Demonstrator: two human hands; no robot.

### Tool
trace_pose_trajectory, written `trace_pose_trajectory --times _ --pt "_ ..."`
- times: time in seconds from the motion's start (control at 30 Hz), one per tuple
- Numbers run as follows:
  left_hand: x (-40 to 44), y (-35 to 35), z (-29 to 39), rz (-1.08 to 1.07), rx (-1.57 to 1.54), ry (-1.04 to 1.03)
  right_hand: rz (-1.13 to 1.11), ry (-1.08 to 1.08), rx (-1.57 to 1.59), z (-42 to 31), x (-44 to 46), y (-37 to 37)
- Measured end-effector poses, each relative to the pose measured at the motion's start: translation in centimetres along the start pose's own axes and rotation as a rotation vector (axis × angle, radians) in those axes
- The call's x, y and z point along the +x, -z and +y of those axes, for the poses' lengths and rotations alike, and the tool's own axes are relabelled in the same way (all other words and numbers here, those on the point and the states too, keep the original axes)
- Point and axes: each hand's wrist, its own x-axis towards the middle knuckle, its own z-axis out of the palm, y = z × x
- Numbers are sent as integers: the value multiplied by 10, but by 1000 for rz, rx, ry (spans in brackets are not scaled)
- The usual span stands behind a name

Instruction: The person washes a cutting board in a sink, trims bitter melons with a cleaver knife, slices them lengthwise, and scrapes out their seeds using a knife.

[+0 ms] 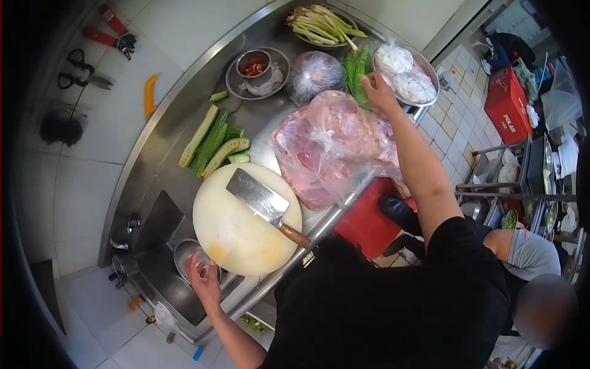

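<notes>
My left hand [204, 275] is over a metal bowl [184, 251] at the sink's edge, fingers loosely bent and apart; part of the bowl is hidden by it. Stretched across the counter, my right hand [379, 93] has its fingers apart at the edge of a long, bumpy green gourd [355, 71]. Whether it touches the gourd is unclear. Below that hand lies a big clear bag of raw pink meat [329, 144]. A cleaver [258, 195] with a wooden handle rests on a round white chopping board [236, 230].
Halved green gourds [212, 144] lie beyond the board. Further along stand a metal bowl holding a cup [254, 63], a knotted plastic bag [314, 77], green stalks [319, 24] and a bowl of white bags [405, 74]. Another person's sleeve [533, 251] is behind me at right.
</notes>
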Motion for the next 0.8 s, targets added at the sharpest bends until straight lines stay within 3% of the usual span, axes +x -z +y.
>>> trace_pose_trajectory --times 0.03,0.07,0.1,0.17,0.27,0.3,0.37,0.43,0.5,0.6,0.73,0.8 --pt "-3 1 -2 11 -7 4 107 73 23 0 10 -7" --pt "-8 4 -4 19 20 10 -51 47 -117 -6 22 -2" --pt "-12 6 -7 25 47 15 -53 56 -116 -13 31 -1" --pt "-22 10 -23 26 46 52 -259 -66 -346 -19 45 -2" --pt "-39 19 -41 19 48 124 -383 -22 -621 -35 28 23" --pt "-44 17 -44 19 50 160 -380 -11 -628 -42 19 34" --pt "-54 16 -43 45 43 170 -156 376 -665 -48 -14 47" --pt "-58 21 -48 56 63 108 -238 412 -612 -48 -39 47" --pt "-60 23 -45 60 17 175 -303 438 -562 -35 -51 46" --pt "-58 27 -46 68 37 189 -120 595 -435 -4 -67 34" --pt "-59 34 -48 75 60 160 -170 419 -629 -7 -83 48" --pt "-58 35 -51 74 67 151 -162 305 -648 44 -46 27"
